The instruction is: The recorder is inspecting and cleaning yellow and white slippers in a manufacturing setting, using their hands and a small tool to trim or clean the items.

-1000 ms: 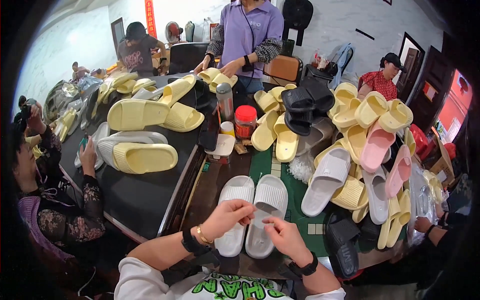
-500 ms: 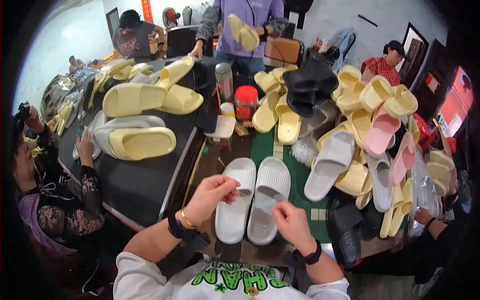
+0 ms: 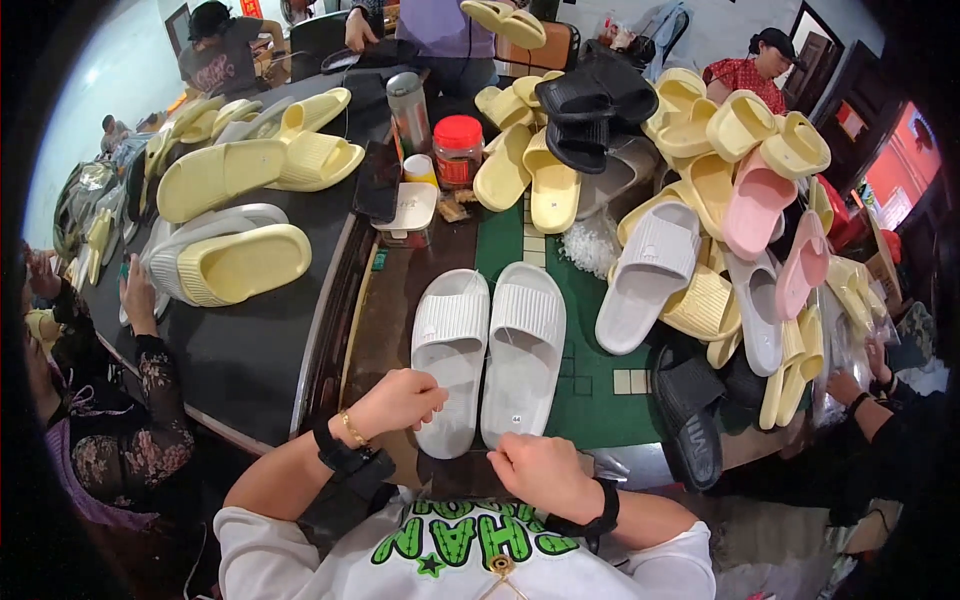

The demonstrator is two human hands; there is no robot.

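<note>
A pair of light grey slide slippers lies side by side on the table before me, toes pointing away: the left slipper (image 3: 451,360) and the right slipper (image 3: 524,350). My left hand (image 3: 402,402) is closed, its fingertips over the left slipper's footbed near the heel. With fingers curled in, my right hand (image 3: 542,476) sits at the heel of the right slipper. Whether a thin thread or anything else is in either hand, I cannot make out. A fine strand seems to show between the two straps.
Yellow, grey and pink slippers (image 3: 762,200) pile up at the right, with black slippers (image 3: 600,95) behind. A red-lidded jar (image 3: 458,150) and a metal flask (image 3: 408,112) stand beyond. A dark conveyor belt (image 3: 262,345) carries slippers on the left, where a co-worker's hand (image 3: 138,298) reaches in.
Both my hands have come nearer to me, from over the slippers' middle to their heel ends. My view has shifted. The person in purple has moved with the yellow slippers.
</note>
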